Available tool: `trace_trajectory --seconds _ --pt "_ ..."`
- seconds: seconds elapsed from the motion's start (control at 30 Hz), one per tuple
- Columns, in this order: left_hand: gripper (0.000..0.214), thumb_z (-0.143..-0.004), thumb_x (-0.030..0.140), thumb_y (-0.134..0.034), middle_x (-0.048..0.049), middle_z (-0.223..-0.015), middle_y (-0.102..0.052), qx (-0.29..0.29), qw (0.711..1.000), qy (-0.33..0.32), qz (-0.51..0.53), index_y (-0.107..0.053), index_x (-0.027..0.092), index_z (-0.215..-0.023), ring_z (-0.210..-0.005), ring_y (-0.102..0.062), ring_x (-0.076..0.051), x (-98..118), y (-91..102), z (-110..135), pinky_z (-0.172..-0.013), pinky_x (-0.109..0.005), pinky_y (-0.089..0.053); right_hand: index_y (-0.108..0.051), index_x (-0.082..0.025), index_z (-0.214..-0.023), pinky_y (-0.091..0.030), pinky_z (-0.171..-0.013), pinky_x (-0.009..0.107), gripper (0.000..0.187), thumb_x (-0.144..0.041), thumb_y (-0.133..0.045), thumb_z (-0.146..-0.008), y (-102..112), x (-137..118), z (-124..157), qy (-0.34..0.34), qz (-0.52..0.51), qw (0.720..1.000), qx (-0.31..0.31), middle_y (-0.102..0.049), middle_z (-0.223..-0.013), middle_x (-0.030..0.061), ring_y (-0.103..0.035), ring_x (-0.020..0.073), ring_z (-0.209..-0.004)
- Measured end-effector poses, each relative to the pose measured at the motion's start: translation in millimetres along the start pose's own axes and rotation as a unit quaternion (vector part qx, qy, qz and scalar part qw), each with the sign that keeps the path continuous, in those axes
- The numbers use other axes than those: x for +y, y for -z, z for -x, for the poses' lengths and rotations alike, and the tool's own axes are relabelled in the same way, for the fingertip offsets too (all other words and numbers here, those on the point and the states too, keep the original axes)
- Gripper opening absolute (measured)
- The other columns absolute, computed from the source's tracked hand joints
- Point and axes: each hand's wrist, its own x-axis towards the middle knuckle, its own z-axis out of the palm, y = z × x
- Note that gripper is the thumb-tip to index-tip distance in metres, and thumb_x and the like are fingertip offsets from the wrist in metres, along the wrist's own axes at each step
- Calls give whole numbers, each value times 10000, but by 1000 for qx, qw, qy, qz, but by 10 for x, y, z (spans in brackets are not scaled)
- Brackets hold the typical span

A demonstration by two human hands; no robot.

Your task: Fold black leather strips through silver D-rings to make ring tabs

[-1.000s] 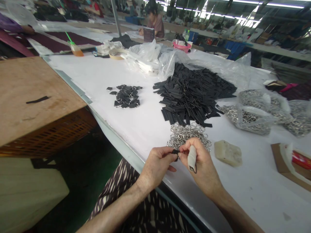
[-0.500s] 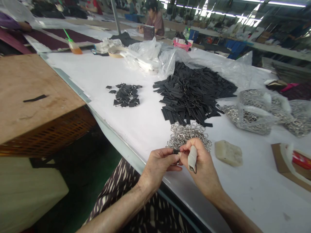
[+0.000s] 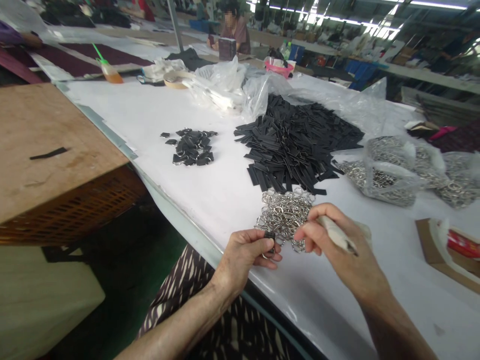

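My left hand pinches a short black strap piece between thumb and fingers, with part of a metal ring showing below it. To the right, my right hand is closed around a slim tool wrapped in pale cloth; its tip is blurred. Just beyond both hands lies a heap of silver metal rings. Behind the rings spreads a big pile of flat black strips. Farther left sits a small cluster of folded black pieces with rings.
Plastic bags of metal rings lie at the right, near an open cardboard box. My right hand partly covers a pale block. A wooden board is at the left, and a person sits across the table.
My right hand has moved right, away from my left hand, with the wrapped tool still in it. My left hand keeps the strap piece in nearly the same spot.
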Motion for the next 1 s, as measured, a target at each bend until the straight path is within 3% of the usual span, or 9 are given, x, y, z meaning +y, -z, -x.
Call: trace_trajectory --seconds 0.17,0.33,0.5,0.7,0.83,1.0 --pt "93 -684 197 -666 -58 -650 -679 -9 1000 5 -29 -669 109 -654 -587 -629 -146 3 -8 17 -543 -242 -498 -604 -238 -882 -366 -436 255 214 -403 -494 -803 446 34 -52 -8 66 996 55 -514 -523 -30 -459 126 -454" --pt "104 -701 198 -645 -50 -650 -676 -11 998 -4 -66 -671 115 -645 -596 -625 -143 0 -41 21 -558 -236 -493 -592 -234 -686 -316 -458 276 309 -483 -465 -819 702 143 -39 -16 119 989 90 -450 -460 -18 -427 138 -472" --pt "115 -688 218 -647 -45 -646 -677 -2 993 -15 -120 -680 127 -626 -599 -615 -144 47 -115 45 -578 -234 -488 -591 -219 -658 -309 -474 272 232 -428 -563 -756 851 235 11 -62 158 975 142 -519 -517 -7 -446 140 -510" --pt "115 -641 262 -685 -51 -650 -696 60 984 -17 -167 -699 150 -617 -605 -612 -164 5 -210 22 -571 -234 -477 -603 -225 -652 -306 -457 248 169 -347 -523 -737 1037 353 -6 -139 210 959 130 -537 -546 -29 -476 142 -532" --pt "132 -599 280 -713 -60 -645 -703 57 983 -8 -172 -705 149 -609 -592 -608 -180 -50 -235 -18 -586 -263 -491 -571 -215 -607 -302 -470 247 159 -300 -496 -719 1087 466 -70 -133 208 958 143 -523 -544 -33 -467 140 -548" --pt "150 -583 294 -726 -55 -630 -700 53 983 -2 -174 -716 147 -612 -554 -585 -163 -55 -220 -37 -578 -257 -483 -568 -213 -618 -264 -449 240 123 -267 -486 -692 1048 548 -126 -137 177 968 111 -470 -517 -52 -410 118 -506"
